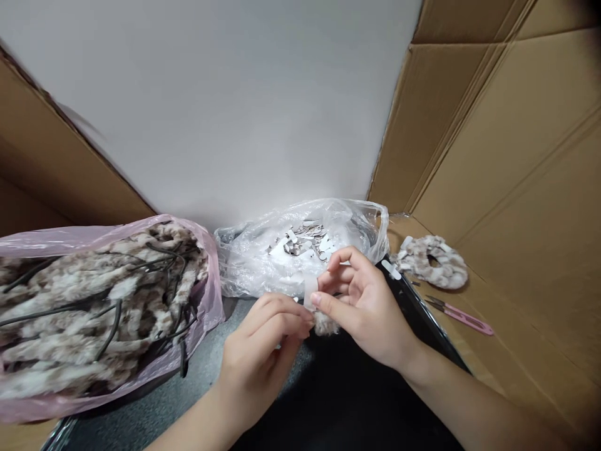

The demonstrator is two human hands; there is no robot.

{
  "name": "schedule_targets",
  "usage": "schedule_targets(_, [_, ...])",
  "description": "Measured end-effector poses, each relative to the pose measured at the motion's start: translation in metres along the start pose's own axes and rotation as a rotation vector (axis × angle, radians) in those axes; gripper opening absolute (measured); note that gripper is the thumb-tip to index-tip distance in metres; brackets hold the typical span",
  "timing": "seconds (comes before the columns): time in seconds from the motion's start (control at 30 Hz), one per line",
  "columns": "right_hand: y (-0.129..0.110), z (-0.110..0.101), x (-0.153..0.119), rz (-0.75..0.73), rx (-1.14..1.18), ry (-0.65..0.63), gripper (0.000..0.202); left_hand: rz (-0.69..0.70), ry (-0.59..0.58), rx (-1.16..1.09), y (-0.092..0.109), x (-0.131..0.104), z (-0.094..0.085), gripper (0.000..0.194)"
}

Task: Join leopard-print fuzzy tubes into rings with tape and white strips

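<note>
Faux-fur piece (326,324), mottled cream and brown, is located between the two hands above the black work surface (328,394); most of it is hidden. Its near edge is pinched by the left hand (267,347), fingertips drawn together. A translucent white tag (310,292) is touched by the right hand's (364,307) thumb, the other fingers being curled; whether it is gripped cannot be told. Behind, white card pieces (307,241) are contained in a clear plastic bag (253,275). At left, fur pieces with black cords (113,329) are held in a pink plastic bag (215,300). At right, pink-handled snips (469,320) are placed near a fur ring (448,266).
</note>
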State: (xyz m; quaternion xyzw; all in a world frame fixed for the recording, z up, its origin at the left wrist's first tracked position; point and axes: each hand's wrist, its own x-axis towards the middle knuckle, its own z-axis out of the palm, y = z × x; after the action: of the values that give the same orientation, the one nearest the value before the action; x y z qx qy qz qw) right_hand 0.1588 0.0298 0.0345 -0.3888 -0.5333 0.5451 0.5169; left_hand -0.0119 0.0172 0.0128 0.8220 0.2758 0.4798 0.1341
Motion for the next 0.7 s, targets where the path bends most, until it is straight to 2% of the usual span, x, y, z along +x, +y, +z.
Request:
schedule_targets(0.23, [0.0021, 0.0041, -0.0045, 0.022, -0.045, 0.027, 0.033, -0.195, -0.004, -0.135, -0.0030, 0.0007, 0.0000, 0.023])
schedule_targets(0.4, [0.0019, 0.0022, -0.0025, 0.029, -0.043, 0.032, 0.034, -0.313, -0.062, -0.245, -0.0067, -0.0023, -0.0002, 0.022])
schedule_targets(0.7, [0.0001, 0.0015, -0.0008, -0.019, -0.042, -0.065, 0.029, -0.579, 0.149, -0.410, -0.0020, -0.0030, 0.0092, 0.018])
